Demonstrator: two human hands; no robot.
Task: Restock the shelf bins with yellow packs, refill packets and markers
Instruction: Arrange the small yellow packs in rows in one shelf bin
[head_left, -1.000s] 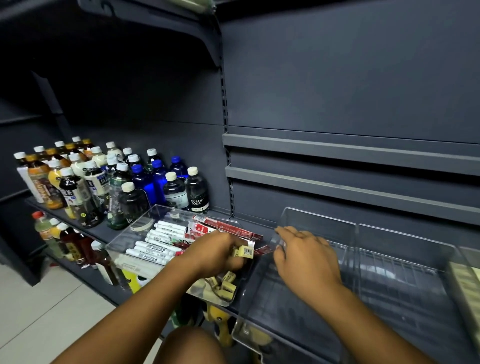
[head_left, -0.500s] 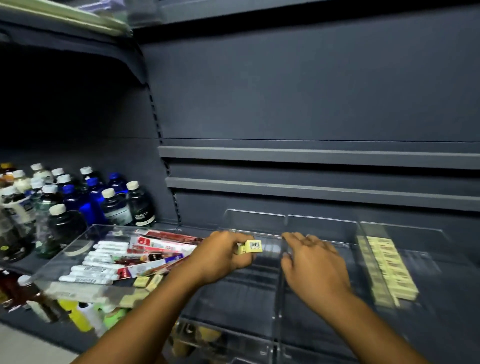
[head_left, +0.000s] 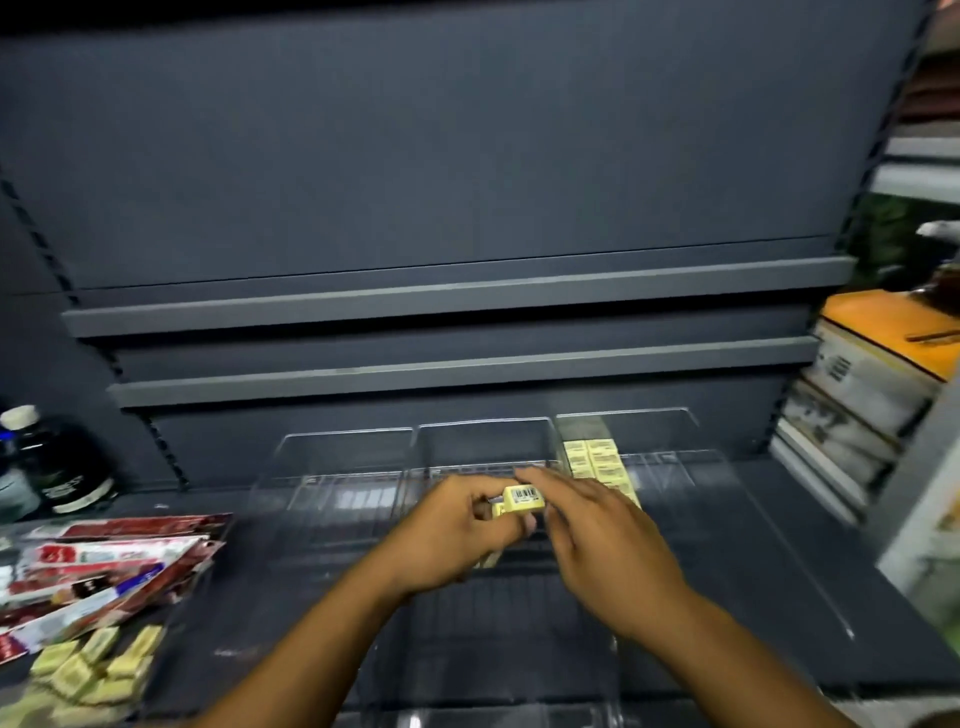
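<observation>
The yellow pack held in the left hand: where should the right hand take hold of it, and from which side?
Probably the free right end of the yellow pack, pinched top and bottom, coming from the right. The left hand grips its left end, leaving only the right end and barcoded top exposed, next to the right hand.

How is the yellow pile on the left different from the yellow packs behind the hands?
The left pile lies jumbled, packs tilted every way; the row sits flat in neat lines. The pile shares its tray with red refill packets; the row's bin shows only packs. Both are small pale yellow packs.
</observation>
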